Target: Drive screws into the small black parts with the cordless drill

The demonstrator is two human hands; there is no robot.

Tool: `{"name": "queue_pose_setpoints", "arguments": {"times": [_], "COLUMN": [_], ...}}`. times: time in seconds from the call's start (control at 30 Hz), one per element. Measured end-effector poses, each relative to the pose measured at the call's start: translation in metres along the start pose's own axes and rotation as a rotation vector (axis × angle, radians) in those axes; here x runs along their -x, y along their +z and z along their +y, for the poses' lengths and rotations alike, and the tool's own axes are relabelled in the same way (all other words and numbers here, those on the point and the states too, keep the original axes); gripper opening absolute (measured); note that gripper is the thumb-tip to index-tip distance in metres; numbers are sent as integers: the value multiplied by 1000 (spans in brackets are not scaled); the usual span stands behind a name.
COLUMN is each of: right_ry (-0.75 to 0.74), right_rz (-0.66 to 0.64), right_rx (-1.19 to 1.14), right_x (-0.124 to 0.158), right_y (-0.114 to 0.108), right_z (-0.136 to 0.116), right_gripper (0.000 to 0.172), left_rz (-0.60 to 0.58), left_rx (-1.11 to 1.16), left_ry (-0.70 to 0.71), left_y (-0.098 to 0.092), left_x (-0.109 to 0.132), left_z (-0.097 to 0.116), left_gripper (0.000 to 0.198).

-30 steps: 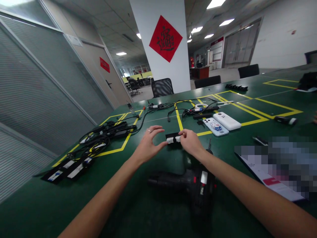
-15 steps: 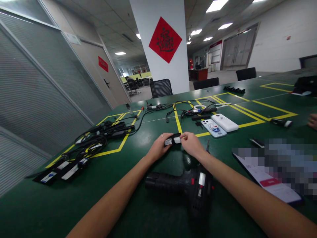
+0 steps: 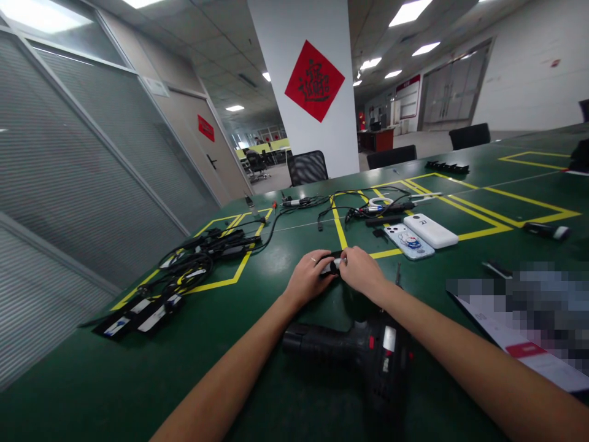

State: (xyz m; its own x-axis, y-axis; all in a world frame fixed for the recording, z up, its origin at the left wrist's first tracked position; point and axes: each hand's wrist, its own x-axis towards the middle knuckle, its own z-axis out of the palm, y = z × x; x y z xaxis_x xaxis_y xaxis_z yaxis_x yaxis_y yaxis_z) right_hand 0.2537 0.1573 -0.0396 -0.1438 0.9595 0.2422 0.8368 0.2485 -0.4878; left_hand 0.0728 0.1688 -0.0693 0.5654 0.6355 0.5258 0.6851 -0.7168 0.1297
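Note:
Both my hands meet over a small black block with a white label (image 3: pixel 334 265) on the green table (image 3: pixel 92 380). My left hand (image 3: pixel 309 276) is closed round its left end. My right hand (image 3: pixel 363 273) is closed on its right end, fingers curled. Most of the block is hidden between the hands. A black cordless drill (image 3: pixel 363 350) lies on the table just under my right forearm, close to me.
Two phones (image 3: pixel 418 236) lie beyond the hands on a yellow line. Black cables and power bricks (image 3: pixel 202 252) are piled at the left, with flat black labelled parts (image 3: pixel 138 316) nearer. A paper sheet (image 3: pixel 529 344) lies at the right. Chairs and a white pillar stand behind.
My left hand went from open with spread fingers to closed on the block. Both hands have drawn together over it, covering most of it.

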Motion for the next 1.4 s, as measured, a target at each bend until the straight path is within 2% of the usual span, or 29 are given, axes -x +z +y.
{"name": "queue_pose_setpoints", "arguments": {"times": [0.17, 0.27, 0.33, 0.43, 0.53, 0.63, 0.7, 0.8, 0.93, 1.07, 1.13, 1.23, 1.4], "right_ry": [33, -7, -17, 55, -2, -166, -178, -102, -11, 55, 116, 171, 78], "right_rz": [108, 135, 73, -117, -244, -248, -255, -270, -198, -102, -63, 11, 134], "right_rx": [-107, -324, -548, -864, -981, -996, -1017, -1050, -1062, -1045, -1041, -924, -565], "right_x": [-1, -1, -3, -6, -8, -6, -4, -4, -8, -14, -17, -20, -12], "right_y": [-3, -2, 1, 8, 10, 8, 6, 4, 7, 13, 15, 14, 5], "right_z": [-1, -5, -7, -6, -2, 1, 2, 3, 5, 9, 13, 20, 22], "right_gripper": [25, 27, 27, 42, 39, 23, 19, 20, 24, 23, 24, 24, 26], "left_rz": [28, 87, 122, 156, 163, 160, 160, 147, 138, 103, 84, 72, 65], "left_rx": [-15, -16, -15, -9, 4, 21, 33, 50, 70, 99, 121, 150, 213], "left_ry": [-11, -46, -65, -83, -90, -92, -97, -110, -165, -205, -212, -225, -286], "left_y": [-3, -3, -3, -3, -3, -1, -1, -1, 0, 4, 6, 7, 4], "left_x": [0, 0, 1, 2, 3, 3, 3, 2, -2, -4, -4, -4, -4], "left_z": [5, 5, 5, 5, 6, 9, 11, 15, 13, 5, 3, 3, 2], "left_gripper": [35, 35, 34, 35, 38, 38, 38, 43, 61, 40, 36, 34, 27]}}
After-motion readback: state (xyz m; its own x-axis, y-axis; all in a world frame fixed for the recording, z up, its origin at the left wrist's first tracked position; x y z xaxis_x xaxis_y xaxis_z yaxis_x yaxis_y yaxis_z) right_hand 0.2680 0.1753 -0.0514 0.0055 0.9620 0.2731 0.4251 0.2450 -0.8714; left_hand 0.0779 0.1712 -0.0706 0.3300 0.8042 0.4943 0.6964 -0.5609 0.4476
